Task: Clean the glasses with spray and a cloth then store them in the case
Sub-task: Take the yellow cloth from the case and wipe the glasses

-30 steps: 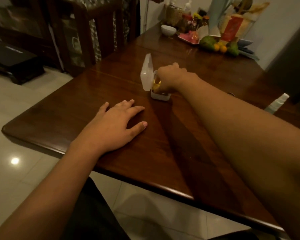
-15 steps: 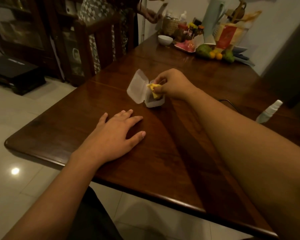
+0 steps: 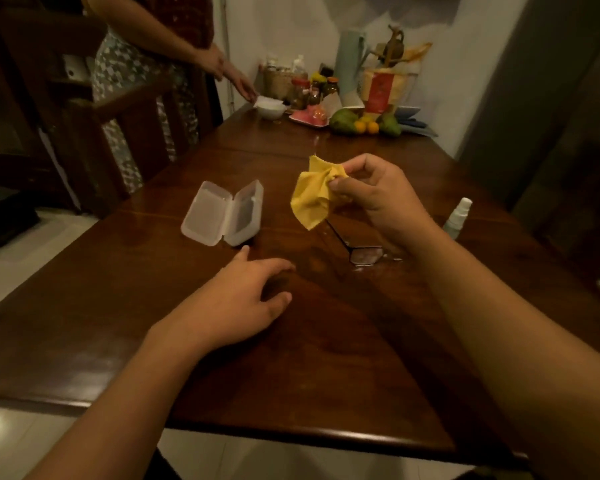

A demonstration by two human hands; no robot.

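Note:
My right hand (image 3: 378, 199) is raised above the dark wooden table (image 3: 222, 358) and pinches a crumpled yellow cloth (image 3: 312, 199) between thumb and fingers. Under that hand lie black-framed glasses (image 3: 362, 254), partly hidden by my wrist. A clear plastic case (image 3: 222, 213) lies flat and wide open to the left of the cloth. My left hand (image 3: 243, 299) rests on the table with loosely curled fingers, holding nothing, just in front of the case. A small white spray bottle (image 3: 459, 216) stands to the right of my right arm.
At the far end of the table stand a white bowl (image 3: 270, 107), jars, a pink plate and fruit (image 3: 364, 124). Another person (image 3: 146, 57) stands by the far left corner with a hand near the bowl. A wooden chair (image 3: 132, 133) sits along the left side.
My right hand has lifted the yellow cloth out of the case and pulled it back toward me. The case now lies fully open. The glasses have come into view. My left hand's fingers have curled.

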